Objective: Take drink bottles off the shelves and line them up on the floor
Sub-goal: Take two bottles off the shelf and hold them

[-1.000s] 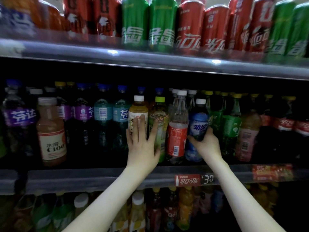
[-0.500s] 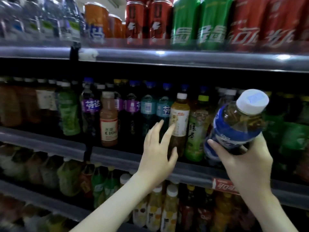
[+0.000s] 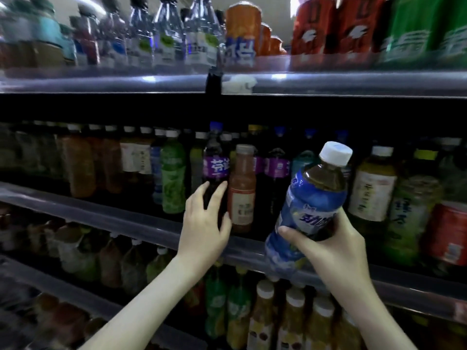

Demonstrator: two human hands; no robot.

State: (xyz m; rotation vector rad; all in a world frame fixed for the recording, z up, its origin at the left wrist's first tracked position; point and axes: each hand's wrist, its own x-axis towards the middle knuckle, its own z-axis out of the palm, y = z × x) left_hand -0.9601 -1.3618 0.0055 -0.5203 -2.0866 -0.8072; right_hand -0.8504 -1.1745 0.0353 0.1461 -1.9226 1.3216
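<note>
Blue-label bottle (image 3: 310,205) tilted, right hand (image 3: 331,251) gripping low: slip risk. Left hand (image 3: 204,223), fingers spread, centre frame, may topple orange bottle (image 3: 241,193).

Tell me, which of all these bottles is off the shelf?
The blue-labelled bottle with the white cap, held tilted in the right hand; all the others stand in rows on the shelves.

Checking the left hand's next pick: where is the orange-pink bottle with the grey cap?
Head view, centre: the orange-pink bottle stands on the middle shelf, just right of the left hand and the purple-labelled bottle.
</note>
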